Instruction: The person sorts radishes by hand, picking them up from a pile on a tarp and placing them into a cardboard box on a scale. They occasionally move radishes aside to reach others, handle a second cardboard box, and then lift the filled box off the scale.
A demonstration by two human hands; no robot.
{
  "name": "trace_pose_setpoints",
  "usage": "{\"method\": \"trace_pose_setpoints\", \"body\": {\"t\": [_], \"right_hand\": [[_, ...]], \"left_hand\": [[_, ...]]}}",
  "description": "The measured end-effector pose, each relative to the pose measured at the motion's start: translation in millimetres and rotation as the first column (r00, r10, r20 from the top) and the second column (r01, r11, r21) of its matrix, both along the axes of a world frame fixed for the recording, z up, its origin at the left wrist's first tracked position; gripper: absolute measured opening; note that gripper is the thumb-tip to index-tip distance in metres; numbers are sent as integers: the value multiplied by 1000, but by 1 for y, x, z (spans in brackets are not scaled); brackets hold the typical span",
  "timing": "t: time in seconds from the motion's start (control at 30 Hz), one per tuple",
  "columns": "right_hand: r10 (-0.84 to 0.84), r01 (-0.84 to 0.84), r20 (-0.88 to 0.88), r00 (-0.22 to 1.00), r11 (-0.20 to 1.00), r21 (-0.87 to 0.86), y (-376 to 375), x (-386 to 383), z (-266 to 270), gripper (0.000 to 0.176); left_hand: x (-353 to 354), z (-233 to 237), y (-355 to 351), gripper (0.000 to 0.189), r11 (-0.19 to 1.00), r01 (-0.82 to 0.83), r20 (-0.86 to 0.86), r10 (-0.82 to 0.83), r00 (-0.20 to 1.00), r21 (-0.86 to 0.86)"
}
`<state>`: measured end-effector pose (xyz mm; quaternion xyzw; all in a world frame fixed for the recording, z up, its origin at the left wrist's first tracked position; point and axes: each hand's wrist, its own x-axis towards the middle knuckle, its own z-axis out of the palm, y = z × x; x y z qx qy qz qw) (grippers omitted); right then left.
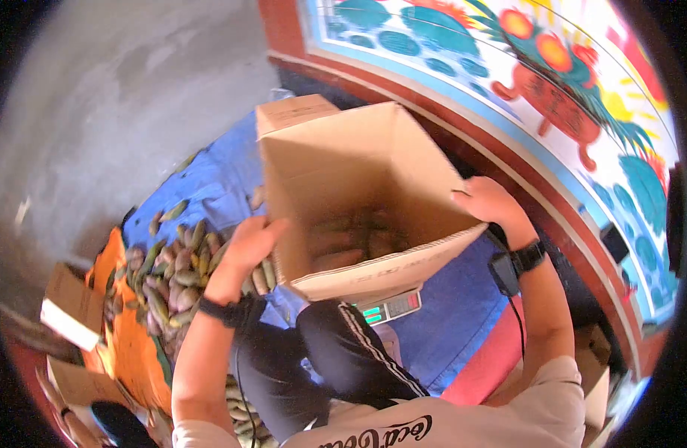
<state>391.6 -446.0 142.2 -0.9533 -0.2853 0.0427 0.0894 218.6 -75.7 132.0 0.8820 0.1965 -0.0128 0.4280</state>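
Note:
A tall cardboard box (373, 278) with its top open stands in front of my knees. Down inside it, in shadow, lie several long greenish-brown vegetables (366, 237) whose kind I cannot make out. My left hand (252, 243) grips the box's left wall near the front corner. At the right corner of the rim, my right hand (493, 203) is closed over the edge, thumb on the inner side. A digital scale (394, 306) with a lit green display shows under the box's near side; the rest of it is hidden.
Long green and purplish vegetables (181, 276) are heaped on a blue sheet (218, 173) and an orange cloth (127, 351) at left. Another carton (295, 112) stands behind the box. Smaller cartons (73, 306) are at far left. A painted wall (463, 97) bounds the right.

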Motion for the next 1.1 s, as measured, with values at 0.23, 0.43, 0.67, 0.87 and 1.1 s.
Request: {"method": "trace_pose_setpoints", "body": {"t": [0.23,0.43,0.67,0.87,1.1], "right_hand": [[-66,69,-34,997,992,103,3,-29,-4,38],[-105,108,-32,994,990,94,-7,-61,-8,35],[-140,149,-59,988,973,177,-52,-120,-13,36],[-261,256,-18,965,929,265,-86,-178,-7,34],[-423,420,-46,905,870,259,-125,-254,10,37]], "left_hand": [[-11,-24,50,32,794,299,85,-400,913,529],[-27,-8,33,41,903,203,125,-267,955,378],[-55,9,-5,27,892,192,308,-333,891,408],[-60,42,-38,24,834,284,244,-434,867,472],[-42,61,-89,22,743,343,314,-587,746,574]]}}
